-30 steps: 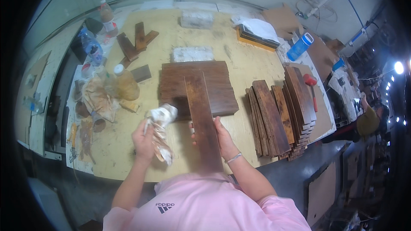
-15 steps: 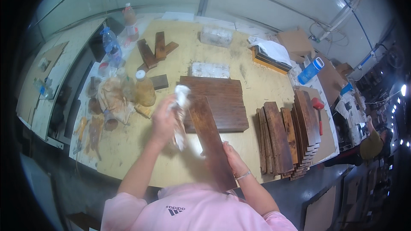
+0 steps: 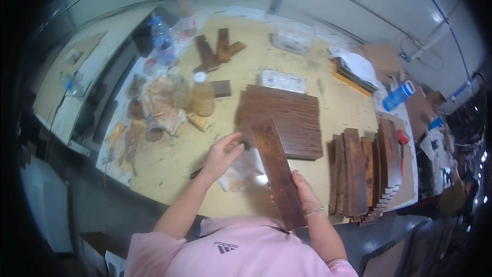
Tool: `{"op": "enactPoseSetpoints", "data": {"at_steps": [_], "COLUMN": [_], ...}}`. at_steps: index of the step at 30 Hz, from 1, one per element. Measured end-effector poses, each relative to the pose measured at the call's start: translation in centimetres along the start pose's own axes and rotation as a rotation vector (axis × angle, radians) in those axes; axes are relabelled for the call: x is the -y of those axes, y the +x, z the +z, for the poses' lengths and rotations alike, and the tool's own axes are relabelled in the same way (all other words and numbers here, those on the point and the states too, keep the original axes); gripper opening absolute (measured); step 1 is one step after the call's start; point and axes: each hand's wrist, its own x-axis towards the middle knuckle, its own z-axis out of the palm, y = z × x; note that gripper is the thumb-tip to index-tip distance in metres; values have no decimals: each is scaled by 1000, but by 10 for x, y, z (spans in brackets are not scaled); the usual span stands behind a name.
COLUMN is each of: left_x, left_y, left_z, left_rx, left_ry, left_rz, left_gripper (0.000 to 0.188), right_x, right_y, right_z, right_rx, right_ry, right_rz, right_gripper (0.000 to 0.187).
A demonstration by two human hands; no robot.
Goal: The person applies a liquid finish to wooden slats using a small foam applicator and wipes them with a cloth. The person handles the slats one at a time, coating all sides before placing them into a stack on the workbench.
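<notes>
Right hand grips the plank, long axis toward the table's far edge; left hand, fingers loosely apart, touches the rag beside it.

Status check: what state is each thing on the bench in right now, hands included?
Dark wood plank: tilted, held at its near end.
Right hand: gripping the plank's edge.
Left hand: on the cloth, beside the plank.
White cloth: crumpled on the bench.
Stained wood panel: lying flat.
Stacked planks: lying in overlapping rows.
Amber bottle: upright, capped.

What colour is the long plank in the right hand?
Dark brown plank, seen in the head view.
</notes>
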Motion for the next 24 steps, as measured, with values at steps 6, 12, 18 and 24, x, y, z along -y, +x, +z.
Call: {"op": "enactPoseSetpoints", "data": {"at_steps": [6,12,18,24], "left_x": [-11,17,14,47], "left_y": [3,-16,-17,-9], "left_z": [-18,-27,-30,-93], "left_rx": [216,102,82,-422], "left_ry": [-409,-707,-592,-124], "left_rz": [-272,-387,-294,-186], "left_gripper": [33,22,21,18], "right_x": [-8,33,30,14], "right_y": [11,-14,3,12], "right_z": [-16,24,33,30], "right_rx": [139,109,263,198], "right_ry": [-247,91,-43,87], "right_rz": [135,175,218,160], "right_gripper": [69,79,77,81]}}
